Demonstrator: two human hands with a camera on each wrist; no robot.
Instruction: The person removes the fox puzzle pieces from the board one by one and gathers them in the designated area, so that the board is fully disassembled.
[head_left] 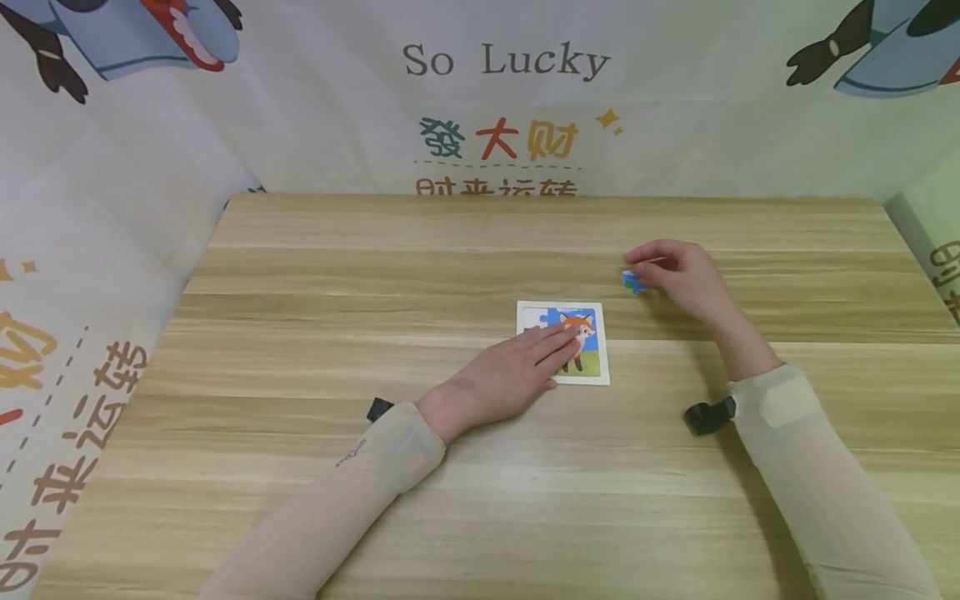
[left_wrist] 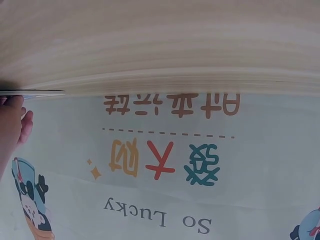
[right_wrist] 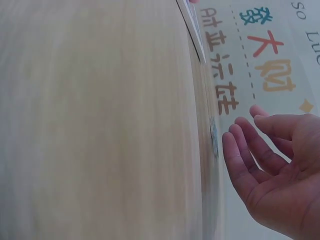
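Lying flat across a small framed puzzle, the person's left hand has its fingers stretched straight and close together, pressing on the picture without gripping anything. The puzzle rests on the wooden table, near its middle, inside a white border. Its right side shows a fox against blue sky and green grass, partly covered by the fingers; at the upper left, plain white shows beside a blue knobbed edge.

Beyond the puzzle and to its right, the right hand hovers close beside loose puzzle pieces, blue with a patch of green. Its fingers are loosely bent and parted from the thumb; the right wrist view shows a narrow gap between the fingertips and the pieces, which lie low on the tabletop, so the hand has hold of nothing. How many pieces lie there cannot be told.

Pale sleeves cover both forearms, and a black device sits at the right wrist, with another dark one at the left. Behind the table hangs a whitish cloth printed with "So Lucky", coloured Chinese characters and cartoon figures cut off by the upper edge of the head view.
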